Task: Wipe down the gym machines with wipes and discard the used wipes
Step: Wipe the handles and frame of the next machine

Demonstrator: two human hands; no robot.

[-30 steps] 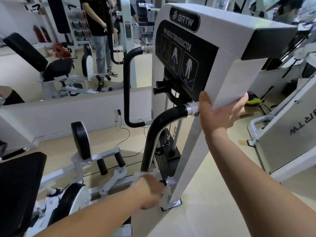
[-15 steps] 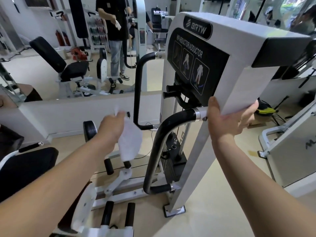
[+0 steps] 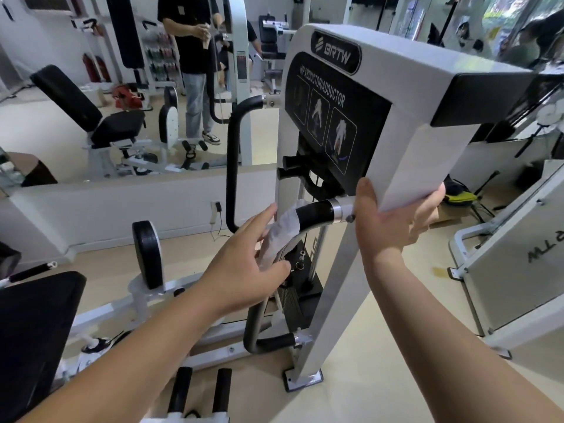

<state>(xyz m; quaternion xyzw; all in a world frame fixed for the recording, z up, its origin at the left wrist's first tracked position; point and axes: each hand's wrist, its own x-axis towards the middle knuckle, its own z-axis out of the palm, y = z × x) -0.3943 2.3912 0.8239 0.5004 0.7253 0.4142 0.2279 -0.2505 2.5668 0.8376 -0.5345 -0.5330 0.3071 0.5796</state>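
A white BRTW hip adductor machine [image 3: 409,141] stands in front of me, with a curved black handle bar [image 3: 314,212] on its near side. My left hand [image 3: 247,264] presses a white wipe [image 3: 279,236] around the upper bend of that bar, fingers wrapped over it. My right hand [image 3: 393,221] grips the lower edge of the machine's white upright frame, thumb toward me and fingers behind it.
The machine's black seat pad [image 3: 33,328] and leg pads [image 3: 146,254] sit at lower left. A low white wall with a mirror [image 3: 122,193] runs behind; a person in black shows in the reflection. Another white machine [image 3: 512,264] stands to the right.
My left hand rose from the bar's lower end, lifted the wipe free, then set it on the bar's upper bend. My right hand kept its hold on the frame.
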